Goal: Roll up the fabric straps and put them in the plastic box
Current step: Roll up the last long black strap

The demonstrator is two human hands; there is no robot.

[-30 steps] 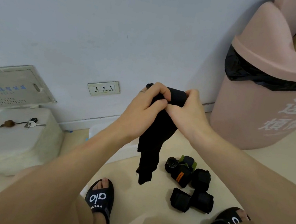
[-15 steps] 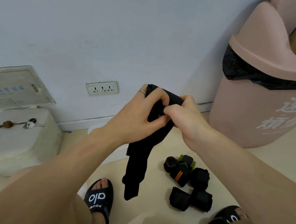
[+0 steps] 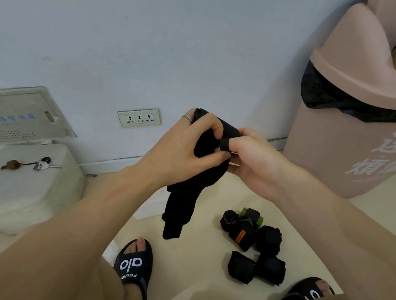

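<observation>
I have the black strap [image 3: 197, 175] up in the air between both hands, well above the floor [image 3: 200, 265], so its loose tail can hang straight and feed into the roll without dragging. My left hand [image 3: 186, 153] wraps the top of the strap, fingers [image 3: 210, 126] curled over the started coil to keep it from springing loose. My right hand [image 3: 254, 161] pinches the same end from the other side, thumb tucked under a fold of fabric, which I judge is the turning grip for winding. Down by my right foot sit the finished rolls [image 3: 254, 245], bunched together on the floor, probably parked there until they can go in together. I cannot pick out the plastic box with any confidence from here.
</observation>
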